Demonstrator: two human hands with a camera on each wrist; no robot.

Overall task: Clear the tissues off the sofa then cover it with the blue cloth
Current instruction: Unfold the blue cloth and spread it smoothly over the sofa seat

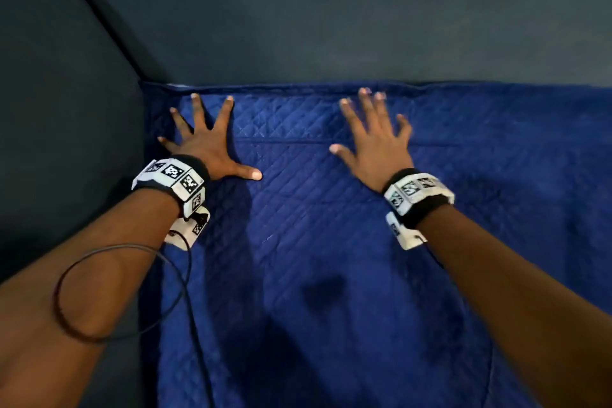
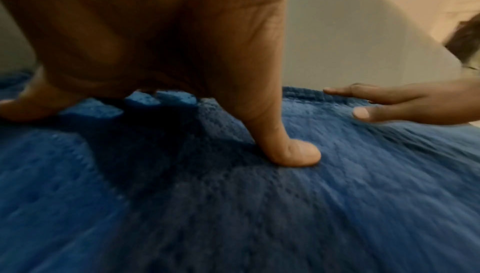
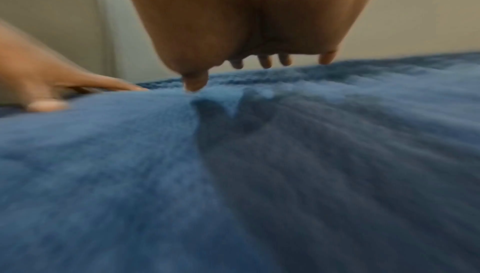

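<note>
Both hands lie spread on the quilted, deep-blue padded cloth (image 1: 331, 242), which covers the sofa from its hemmed far edge, tucked against the dark grey wall (image 1: 331, 10), down toward the person. The left hand (image 1: 205, 146) sits near the cloth's far-left corner, fingers splayed straight and pressing; the left wrist view shows its thumb (image 2: 291, 154) planted flat on the fabric, gripping nothing. The right hand (image 1: 377, 139) is further along the same far edge, well apart from the left, fingers straight too and holding nothing. It is blurred, so I cannot tell whether its palm presses or only skims; the right wrist view shows its fingertips (image 3: 265, 62) near the hem. No tissues show on any part of the cloth in view.

I judge this to be the final smoothing, and the risks are small but real. Pushing with flat palms could drag the hem away from the wall and bare the sofa's back edge. A faint ridge crosses the cloth between the hands, and uneven strokes could fold it into a crease. The black cable (image 1: 185, 275) looping off the left wrist band hangs over the cloth's left edge and could snag it.
</note>
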